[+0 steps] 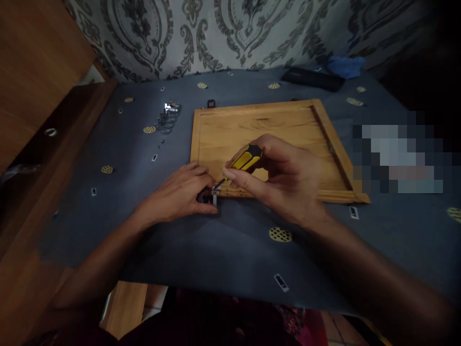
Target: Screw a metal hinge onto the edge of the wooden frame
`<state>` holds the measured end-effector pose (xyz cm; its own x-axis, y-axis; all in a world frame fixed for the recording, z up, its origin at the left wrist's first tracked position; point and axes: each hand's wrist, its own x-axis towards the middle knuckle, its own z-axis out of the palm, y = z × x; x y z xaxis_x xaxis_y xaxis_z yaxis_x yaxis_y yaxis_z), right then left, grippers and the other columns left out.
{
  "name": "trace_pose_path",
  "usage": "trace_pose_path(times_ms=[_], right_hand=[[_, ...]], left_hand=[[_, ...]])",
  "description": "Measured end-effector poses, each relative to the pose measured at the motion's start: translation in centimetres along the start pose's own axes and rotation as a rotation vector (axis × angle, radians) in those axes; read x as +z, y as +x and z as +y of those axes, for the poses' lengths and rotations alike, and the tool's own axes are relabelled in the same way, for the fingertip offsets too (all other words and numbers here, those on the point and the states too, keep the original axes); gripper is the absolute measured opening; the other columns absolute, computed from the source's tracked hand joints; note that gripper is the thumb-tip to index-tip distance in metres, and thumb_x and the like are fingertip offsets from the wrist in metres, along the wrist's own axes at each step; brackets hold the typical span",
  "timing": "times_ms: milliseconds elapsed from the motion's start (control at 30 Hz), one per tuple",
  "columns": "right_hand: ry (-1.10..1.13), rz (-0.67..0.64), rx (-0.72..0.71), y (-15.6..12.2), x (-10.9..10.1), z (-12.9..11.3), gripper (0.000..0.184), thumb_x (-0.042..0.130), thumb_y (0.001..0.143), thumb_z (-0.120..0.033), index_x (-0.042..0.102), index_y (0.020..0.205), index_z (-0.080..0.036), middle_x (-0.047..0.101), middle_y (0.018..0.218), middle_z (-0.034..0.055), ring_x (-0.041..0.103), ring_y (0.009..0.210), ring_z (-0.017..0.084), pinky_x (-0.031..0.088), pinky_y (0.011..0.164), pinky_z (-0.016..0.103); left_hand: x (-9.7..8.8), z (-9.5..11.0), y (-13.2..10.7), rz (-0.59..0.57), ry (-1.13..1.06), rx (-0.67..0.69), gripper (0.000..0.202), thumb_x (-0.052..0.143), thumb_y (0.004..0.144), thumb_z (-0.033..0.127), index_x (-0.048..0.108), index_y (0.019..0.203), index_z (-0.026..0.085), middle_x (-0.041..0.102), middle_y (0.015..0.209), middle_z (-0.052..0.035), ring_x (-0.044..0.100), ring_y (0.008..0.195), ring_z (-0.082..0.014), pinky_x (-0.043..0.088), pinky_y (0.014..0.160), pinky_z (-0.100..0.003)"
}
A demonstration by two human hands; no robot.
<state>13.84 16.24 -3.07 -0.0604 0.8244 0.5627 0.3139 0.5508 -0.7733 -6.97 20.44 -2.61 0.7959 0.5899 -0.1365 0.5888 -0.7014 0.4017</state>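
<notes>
A framed wooden panel (230, 139) lies flat on the cloth-covered table. At its near left edge is a small metal hinge (215, 191). My left hand (180, 192) is closed around the hinge, thumb below and fingers on the panel's edge. Between the thumb and fingers of my right hand (288, 178) is a yellow and black screwdriver (245, 158). Its shaft slants down to the left, and the tip is at the hinge; whether it sits in a screw I cannot tell. Several small holes run along the panel's near edge, right of the hinge.
Several metal hinges (169, 116) lie in a pile at the left, with small screws (160, 143) nearer. A black case (312, 79) and a blue cloth (345, 66) are at the back right. Wooden furniture (39, 72) stands along the left; a patterned curtain (201, 33) hangs behind.
</notes>
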Motion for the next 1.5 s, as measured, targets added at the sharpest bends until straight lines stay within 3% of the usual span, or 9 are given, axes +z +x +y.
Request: trace_pose_path(times_ms=[367,600,800,933,1267,1500], right_hand=[[-0.02,-0.051,-0.03,0.1,-0.2,0.0,0.034,0.084,0.085,-0.047,0.061,0.077,-0.023,0.061,0.068,-0.0029,0.059,0.061,0.014,0.047,0.054,0.029],[-0.048,-0.134,-0.096,0.4,-0.7,-0.3,0.029,0.082,0.088,-0.039,0.063,0.077,-0.02,0.063,0.067,-0.0035,0.06,0.06,0.011,0.046,0.055,0.025],[0.073,-0.206,-0.013,0.9,-1.1,-0.3,0.026,0.081,0.088,-0.045,0.071,0.092,-0.022,0.07,0.084,-0.0001,0.065,0.071,0.013,0.053,0.06,0.025],[0.102,-0.282,0.005,1.2,-1.4,-0.3,0.03,0.079,0.089,-0.05,0.071,0.081,-0.022,0.069,0.077,0.0004,0.067,0.072,0.016,0.055,0.062,0.027],[-0.021,-0.17,-0.061,0.8,-0.8,-0.3,0.036,0.079,0.089,-0.051,0.065,0.074,-0.021,0.065,0.069,-0.002,0.059,0.06,0.012,0.05,0.056,0.026],[-0.041,-0.16,-0.11,0.9,-0.8,-0.4,0.034,0.08,0.089,-0.047,0.062,0.073,-0.022,0.06,0.064,-0.004,0.057,0.057,0.011,0.049,0.055,0.026]], left_hand=[[-0.1,0.2,0.2,-0.01,0.009,-0.007,0.032,0.079,0.088,0.045,0.068,0.1,0.017,0.062,0.098,-0.0051,0.056,0.102,-0.0272,0.047,0.09,-0.04],[0.0,-0.1,0.2,0.0,-0.009,0.004,0.032,0.077,0.089,0.048,0.066,0.091,0.018,0.062,0.102,-0.0055,0.057,0.103,-0.0269,0.046,0.099,-0.044],[0.0,0.0,0.1,-0.021,0.013,-0.006,0.034,0.077,0.09,0.047,0.068,0.103,0.017,0.063,0.108,-0.0073,0.056,0.11,-0.0284,0.046,0.101,-0.044],[-0.1,0.0,0.0,-0.003,0.007,0.013,0.033,0.077,0.09,0.046,0.066,0.102,0.017,0.063,0.104,-0.006,0.057,0.105,-0.0264,0.046,0.099,-0.042],[0.2,-0.3,0.1,0.013,0.002,0.023,0.033,0.078,0.088,0.047,0.066,0.097,0.018,0.062,0.103,-0.0054,0.057,0.106,-0.027,0.045,0.101,-0.043],[0.3,-0.4,0.0,0.015,0.004,0.02,0.035,0.078,0.088,0.049,0.067,0.099,0.018,0.061,0.101,-0.0049,0.056,0.102,-0.0264,0.044,0.099,-0.042]])
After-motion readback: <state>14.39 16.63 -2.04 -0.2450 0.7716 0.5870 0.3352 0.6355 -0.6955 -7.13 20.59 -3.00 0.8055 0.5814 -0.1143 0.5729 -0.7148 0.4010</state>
